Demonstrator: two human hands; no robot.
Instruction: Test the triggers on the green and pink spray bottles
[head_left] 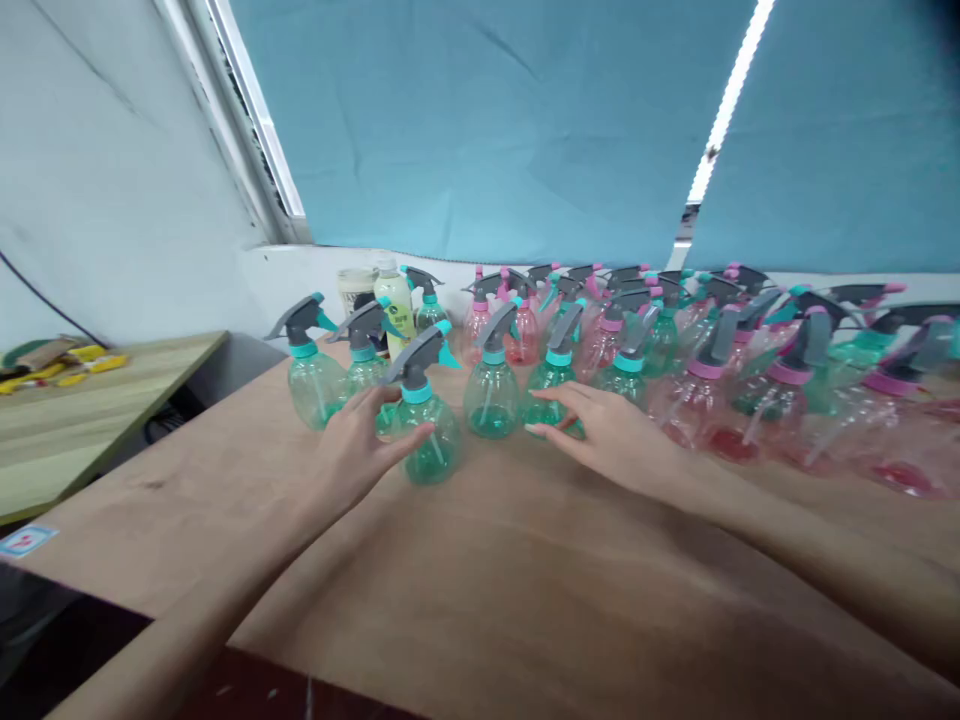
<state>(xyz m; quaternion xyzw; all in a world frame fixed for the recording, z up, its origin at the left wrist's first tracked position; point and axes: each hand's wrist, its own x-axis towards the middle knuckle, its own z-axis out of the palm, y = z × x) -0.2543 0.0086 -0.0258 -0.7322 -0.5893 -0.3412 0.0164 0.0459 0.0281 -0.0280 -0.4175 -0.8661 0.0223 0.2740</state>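
My left hand (367, 440) is around a clear green spray bottle (433, 450), with the thumb across its front and the fingers partly hidden behind it. This bottle stands upright, with a turquoise collar and a grey trigger head. My right hand (600, 425) has its thumb and fingers apart beside another green spray bottle (546, 405); whether the fingertips touch it I cannot tell. Between the hands stands a third green spray bottle (491, 400). Two more green ones, a left bottle (311, 385) and its neighbour (365, 372), are behind my left hand.
Several pink spray bottles (690, 405) and green ones crowd the right side of the wooden table (480, 580). At the back are a yellowish labelled bottle (395, 300) and a pale tub (354, 285). A second table (90, 420) on the left holds yellow items (64, 368).
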